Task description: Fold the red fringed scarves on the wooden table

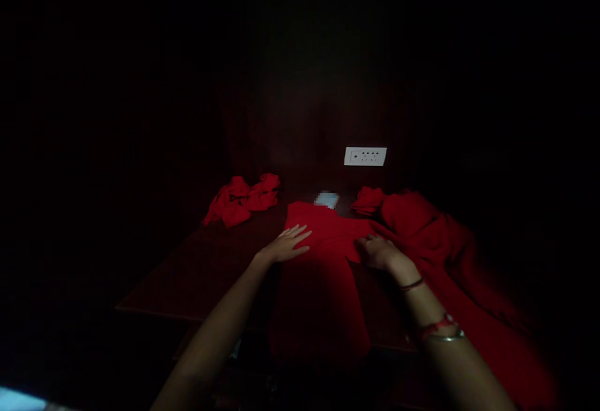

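- The red cloth (319, 255) lies spread flat in the middle of the dark table (210, 267), and its near end hangs over the near edge.
- The left hand (285, 245) rests open, palm down and fingers spread, on the cloth's left edge.
- The right hand (382, 253) is curled, with its fingers pinched on the cloth's right edge.
- A crumpled red bundle (244, 200) sits far left.
- A bigger red heap (422, 227) sprawls on the right.
- A white wall socket (365, 156) shows on the far wall.

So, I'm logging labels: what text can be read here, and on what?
No readable text.
White plastic wall socket plate: no legible marking.
Small white patch at the far edge of the flat red cloth: too blurred to read.
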`<action>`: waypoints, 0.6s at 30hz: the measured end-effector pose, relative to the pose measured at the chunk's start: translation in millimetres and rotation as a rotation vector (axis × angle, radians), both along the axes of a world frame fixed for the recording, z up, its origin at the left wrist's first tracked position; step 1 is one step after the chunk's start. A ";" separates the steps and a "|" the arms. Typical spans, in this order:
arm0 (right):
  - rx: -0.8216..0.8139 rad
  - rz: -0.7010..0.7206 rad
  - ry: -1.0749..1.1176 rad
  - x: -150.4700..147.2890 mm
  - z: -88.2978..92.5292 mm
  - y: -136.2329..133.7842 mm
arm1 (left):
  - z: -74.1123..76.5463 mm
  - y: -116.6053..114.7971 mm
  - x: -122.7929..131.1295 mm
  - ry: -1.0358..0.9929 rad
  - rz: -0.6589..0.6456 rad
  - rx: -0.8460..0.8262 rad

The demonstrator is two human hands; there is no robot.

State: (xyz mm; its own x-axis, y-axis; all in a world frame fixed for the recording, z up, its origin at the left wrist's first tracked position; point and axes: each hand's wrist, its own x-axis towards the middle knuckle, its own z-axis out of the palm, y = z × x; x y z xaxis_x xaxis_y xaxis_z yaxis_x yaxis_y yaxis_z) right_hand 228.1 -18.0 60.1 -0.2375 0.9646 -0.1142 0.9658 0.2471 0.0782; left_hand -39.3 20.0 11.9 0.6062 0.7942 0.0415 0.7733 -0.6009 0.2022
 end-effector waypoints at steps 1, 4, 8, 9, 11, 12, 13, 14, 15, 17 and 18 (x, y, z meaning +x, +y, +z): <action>0.064 0.015 -0.045 -3.2 -4.5 -3.0 | 0.3 0.8 -1.1 0.005 0.001 -0.005; 0.184 0.161 -0.167 -6.9 -14.0 -6.7 | 1.7 1.6 -2.4 0.020 0.006 -0.008; 0.325 0.312 -0.267 12.6 -0.4 -5.7 | 1.0 1.9 -1.4 0.033 -0.004 0.006; 0.373 0.314 -0.271 20.6 6.6 -5.9 | 0.4 1.9 -1.0 0.036 -0.005 0.011; 0.436 0.306 -0.271 36.7 18.9 -8.0 | -0.3 1.8 -0.5 0.038 -0.002 0.022; 0.438 0.303 -0.276 43.6 22.7 -9.9 | -0.6 1.5 -0.4 0.038 -0.002 0.026; 0.418 0.302 -0.286 49.3 24.4 -12.4 | -0.7 1.3 -0.5 0.036 -0.001 0.029; 0.379 0.301 -0.297 53.4 24.0 -15.4 | -0.8 1.0 -0.8 0.035 -0.002 0.031; 0.328 0.291 -0.307 55.8 22.2 -18.4 | -1.1 0.9 -1.3 0.033 -0.002 0.030; 0.196 0.234 -0.305 55.1 17.5 -23.6 | -2.1 1.1 -2.6 0.027 -0.004 0.018; 0.110 0.184 -0.292 52.1 16.2 -24.8 | -2.6 1.6 -3.0 0.021 -0.005 0.009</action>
